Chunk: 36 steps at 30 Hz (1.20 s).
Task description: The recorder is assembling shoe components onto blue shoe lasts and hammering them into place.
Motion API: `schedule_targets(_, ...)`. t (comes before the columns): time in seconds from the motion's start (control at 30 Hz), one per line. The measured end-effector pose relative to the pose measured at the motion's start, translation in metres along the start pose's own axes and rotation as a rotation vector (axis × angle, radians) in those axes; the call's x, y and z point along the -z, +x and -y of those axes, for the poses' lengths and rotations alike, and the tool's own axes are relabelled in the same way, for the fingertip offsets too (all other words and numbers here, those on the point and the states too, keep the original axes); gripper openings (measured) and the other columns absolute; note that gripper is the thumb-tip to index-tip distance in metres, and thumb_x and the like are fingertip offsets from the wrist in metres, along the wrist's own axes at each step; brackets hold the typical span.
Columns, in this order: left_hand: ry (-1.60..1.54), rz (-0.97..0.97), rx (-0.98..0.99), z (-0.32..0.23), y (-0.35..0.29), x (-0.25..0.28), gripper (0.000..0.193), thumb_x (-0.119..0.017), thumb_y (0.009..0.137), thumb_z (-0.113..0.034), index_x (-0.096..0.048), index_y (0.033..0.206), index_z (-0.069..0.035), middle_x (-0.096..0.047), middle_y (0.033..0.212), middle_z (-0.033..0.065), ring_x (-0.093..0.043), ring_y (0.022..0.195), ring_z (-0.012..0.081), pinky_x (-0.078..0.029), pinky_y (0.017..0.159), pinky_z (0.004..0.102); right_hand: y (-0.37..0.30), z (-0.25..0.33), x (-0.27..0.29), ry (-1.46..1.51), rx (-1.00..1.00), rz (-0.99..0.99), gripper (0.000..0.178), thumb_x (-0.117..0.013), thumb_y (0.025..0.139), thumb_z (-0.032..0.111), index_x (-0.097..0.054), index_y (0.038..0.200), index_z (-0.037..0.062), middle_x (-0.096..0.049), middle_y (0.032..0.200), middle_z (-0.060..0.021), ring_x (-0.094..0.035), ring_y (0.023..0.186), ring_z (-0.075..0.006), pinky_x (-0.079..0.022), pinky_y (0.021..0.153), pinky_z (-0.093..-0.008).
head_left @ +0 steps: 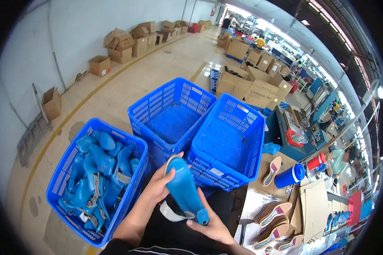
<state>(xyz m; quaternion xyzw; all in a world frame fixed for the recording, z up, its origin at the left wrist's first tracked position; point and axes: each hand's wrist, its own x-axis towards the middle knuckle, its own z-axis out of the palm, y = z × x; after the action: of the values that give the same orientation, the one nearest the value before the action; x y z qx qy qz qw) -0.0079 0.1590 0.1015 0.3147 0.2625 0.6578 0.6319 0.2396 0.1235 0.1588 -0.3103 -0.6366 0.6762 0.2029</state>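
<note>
I hold a blue plastic shoe last [181, 183] in front of my body, its length slanting down to the right. My left hand [158, 182] grips its upper end, with the thumb across the face. Around the lower end, near a round dark hole, are the closed fingers of my right hand [211, 225]. A white curved strap [171, 213] hangs in a loop beside the last's lower left side; where it attaches is hidden. To the left, a blue crate [98, 124] holds many blue lasts [101, 160], some with grey or white strips among them.
Two more blue crates [134, 123] [259, 140] stand ahead. On the right bench lie stacked insoles [273, 212], a single insole [271, 171], a hammer [243, 231], a blue jug [290, 176] and cardboard sheets [315, 208]. Cardboard boxes [233, 85] stand farther off.
</note>
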Motion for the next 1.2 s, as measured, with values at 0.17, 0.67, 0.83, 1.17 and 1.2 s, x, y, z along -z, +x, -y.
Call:
schedule_targets(0.17,-0.338,0.161,-0.042,-0.001,-0.014,0.006,0.084,-0.064,0.103,-0.065,-0.043,0.157,-0.004,-0.065,0.132,0.0237,-0.064,0.129,0.0477,-0.054,0.109,0.0644,0.002,-0.016,-0.001,-0.025,0.037,0.120,0.108,-0.080,0.099,0.007,-0.006,0.177,0.0064,-0.022,0.180,-0.0172,-0.025,0.164,-0.0239,-0.020,0.132,-0.0400)
schedule_targets(0.67,-0.526,0.445,0.030,0.027,0.001,0.016,0.059,-0.066,0.105,-0.059,-0.053,0.131,-0.007,-0.059,0.109,0.0146,-0.068,0.114,0.0386,-0.060,0.101,0.0578,-0.022,-0.017,-0.024,0.017,0.115,0.008,0.118,-0.081,0.078,-0.002,-0.016,0.176,0.0034,-0.029,0.179,-0.0172,-0.033,0.162,-0.0247,-0.025,0.129,-0.0370)
schedule_targets(0.83,-0.530,0.498,0.042,0.031,0.007,0.010,0.059,-0.064,0.106,-0.058,-0.053,0.133,-0.006,-0.060,0.111,0.0158,-0.068,0.115,0.0393,-0.060,0.102,0.0587,-0.030,-0.021,-0.023,-0.145,0.207,-0.033,0.118,-0.079,0.078,-0.002,-0.016,0.177,0.0056,-0.031,0.178,-0.0156,-0.035,0.160,-0.0242,-0.027,0.128,-0.0363)
schedule_targets(1.17,-0.497,0.429,0.061,0.022,0.009,-0.022,0.068,-0.068,0.104,-0.042,-0.045,0.159,-0.012,-0.061,0.123,0.0219,-0.066,0.119,0.0464,-0.057,0.102,0.0641,-0.028,-0.012,-0.006,0.775,0.019,-0.007,0.122,-0.045,0.094,0.089,-0.007,0.177,0.0066,-0.038,0.173,-0.0196,-0.048,0.153,-0.0373,-0.038,0.127,-0.0542)
schedule_targets(1.2,-0.577,0.485,0.053,0.023,0.010,-0.032,0.070,-0.070,0.103,-0.038,-0.042,0.161,-0.010,-0.062,0.125,0.0221,-0.066,0.119,0.0463,-0.057,0.104,0.0612,-0.031,-0.022,-0.002,0.777,0.014,-0.012,0.122,-0.045,0.094,0.089,-0.007,0.177,0.0066,-0.038,0.173,-0.0196,-0.048,0.153,-0.0373,-0.038,0.127,-0.0542)
